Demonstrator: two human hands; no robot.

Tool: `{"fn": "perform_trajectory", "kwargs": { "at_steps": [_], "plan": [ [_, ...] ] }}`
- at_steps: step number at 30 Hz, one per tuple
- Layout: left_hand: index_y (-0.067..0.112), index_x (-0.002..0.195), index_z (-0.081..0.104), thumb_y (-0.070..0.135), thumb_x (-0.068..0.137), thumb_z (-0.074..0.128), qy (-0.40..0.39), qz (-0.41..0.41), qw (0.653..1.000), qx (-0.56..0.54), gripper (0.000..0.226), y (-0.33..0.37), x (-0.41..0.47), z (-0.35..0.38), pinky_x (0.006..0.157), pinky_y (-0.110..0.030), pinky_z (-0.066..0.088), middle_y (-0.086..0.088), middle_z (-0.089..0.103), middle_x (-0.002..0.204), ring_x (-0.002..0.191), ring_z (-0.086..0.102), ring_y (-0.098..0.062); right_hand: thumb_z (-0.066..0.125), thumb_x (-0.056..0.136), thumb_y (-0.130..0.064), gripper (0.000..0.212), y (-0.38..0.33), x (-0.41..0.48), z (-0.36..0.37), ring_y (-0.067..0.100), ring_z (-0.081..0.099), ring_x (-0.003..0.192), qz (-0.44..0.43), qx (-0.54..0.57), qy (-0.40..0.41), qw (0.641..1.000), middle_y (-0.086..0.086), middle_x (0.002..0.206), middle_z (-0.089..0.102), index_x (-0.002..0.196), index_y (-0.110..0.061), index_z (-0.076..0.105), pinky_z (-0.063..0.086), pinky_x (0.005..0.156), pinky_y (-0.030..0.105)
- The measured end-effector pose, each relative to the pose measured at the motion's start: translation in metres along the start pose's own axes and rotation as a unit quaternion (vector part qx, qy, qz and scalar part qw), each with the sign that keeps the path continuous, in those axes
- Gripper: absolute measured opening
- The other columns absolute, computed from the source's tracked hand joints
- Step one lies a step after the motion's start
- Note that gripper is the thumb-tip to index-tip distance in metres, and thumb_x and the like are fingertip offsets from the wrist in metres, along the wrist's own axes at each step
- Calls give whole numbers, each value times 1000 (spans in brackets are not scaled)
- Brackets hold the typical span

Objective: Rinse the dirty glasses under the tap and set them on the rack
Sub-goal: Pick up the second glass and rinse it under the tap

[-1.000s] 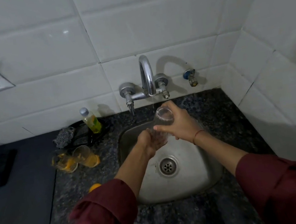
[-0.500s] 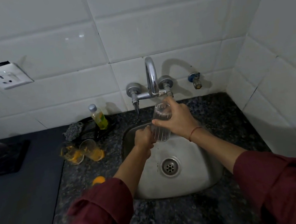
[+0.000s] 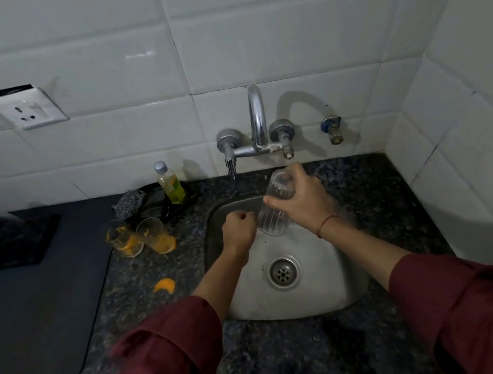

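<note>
Ribbed clear glass (image 3: 270, 218): over the sink (image 3: 333, 282), below the tap (image 3: 257, 114), gripped round its upper half by the right hand (image 3: 302, 204); left hand (image 3: 238, 229), fisted and empty, just beside its lower end. Long axis steeply tilted: narrow end toward the tap, wide end down toward the sink. Two orange-stained glasses (image 3: 156, 237): counter (image 3: 296, 355), left of sink.

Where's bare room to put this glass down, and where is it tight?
Free for the glass in the right hand: granite right of the sink, up to the corner tiles; the granite strip before the sink; the dark mat far left. Crowded: left of the sink, with two dirty glasses, orange peel, scrubber, soap bottle.
</note>
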State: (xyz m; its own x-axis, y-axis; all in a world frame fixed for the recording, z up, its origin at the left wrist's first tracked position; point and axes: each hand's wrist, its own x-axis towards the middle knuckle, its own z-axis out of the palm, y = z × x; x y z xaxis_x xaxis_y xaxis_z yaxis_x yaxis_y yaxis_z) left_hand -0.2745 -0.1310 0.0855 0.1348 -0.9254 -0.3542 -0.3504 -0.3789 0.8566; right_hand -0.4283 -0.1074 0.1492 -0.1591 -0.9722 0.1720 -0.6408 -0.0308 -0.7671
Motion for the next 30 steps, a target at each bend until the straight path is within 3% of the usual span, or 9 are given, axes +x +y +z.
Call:
{"fn": "perform_trajectory", "kwargs": {
  "at_steps": [2,4,7,10,12,14,19,25,30],
  "plan": [
    [6,83,65,17,94,56,0,-7,1000,12,18,-7,-4,0,55,-29,38,-8,59,76,68,51,-18,85,75,-38,55,9,-9,6,11,55,83,28,-22,8,999,-8,98,60,115,-16,55,30,52,8],
    [2,85,66,17,95,56,-3,-13,1000,18,20,-14,-6,-3,56,-29,38,-7,60,76,67,52,-17,87,75,-33,51,16,-14,11,13,56,81,68,19,43,997,-4,93,62,110,-13,57,34,53,13],
    [2,93,69,18,96,56,-8,-18,1000,13,21,-22,-11,-12,63,-30,44,-7,65,83,74,57,-19,88,75,-29,46,21,-20,21,9,56,66,146,69,45,986,-1,85,62,103,-10,57,36,49,7],
    [2,93,70,18,95,57,21,-2,1000,-2,20,-24,-8,-33,61,-27,44,-5,66,83,77,58,-18,87,72,-39,54,18,-21,42,12,54,43,259,206,42,943,9,82,64,104,-3,62,37,37,18],
    [5,98,71,17,97,58,36,10,999,-9,18,-23,-3,-58,57,-22,41,-3,66,86,76,58,-14,87,71,-41,52,6,-19,60,13,47,35,283,256,23,924,7,67,58,98,-3,64,34,36,20],
    [8,102,71,18,98,58,62,31,998,-13,16,-22,5,-91,58,-22,41,-2,67,89,81,62,-16,86,74,-38,41,-18,-20,79,14,42,35,280,290,-22,915,5,56,52,89,-6,64,31,37,22],
    [10,101,65,17,100,56,162,50,984,-48,12,-32,21,-203,60,-21,43,3,63,85,77,59,-13,81,83,-29,26,-108,-19,144,11,37,36,240,351,-115,898,7,60,54,81,-11,62,24,34,16],
    [6,106,60,15,101,53,309,5,946,-94,13,-89,40,-367,69,-28,40,3,58,89,79,55,-13,83,81,-31,39,-232,-3,261,8,42,34,173,345,-160,908,8,66,59,99,-4,62,27,32,17],
    [10,112,55,18,101,52,322,-63,944,-34,14,-166,78,-478,86,-40,49,-9,63,114,101,59,-25,85,80,-31,43,-321,23,373,9,43,36,75,293,-193,933,9,70,57,99,-12,52,31,34,20]
  ]
}}
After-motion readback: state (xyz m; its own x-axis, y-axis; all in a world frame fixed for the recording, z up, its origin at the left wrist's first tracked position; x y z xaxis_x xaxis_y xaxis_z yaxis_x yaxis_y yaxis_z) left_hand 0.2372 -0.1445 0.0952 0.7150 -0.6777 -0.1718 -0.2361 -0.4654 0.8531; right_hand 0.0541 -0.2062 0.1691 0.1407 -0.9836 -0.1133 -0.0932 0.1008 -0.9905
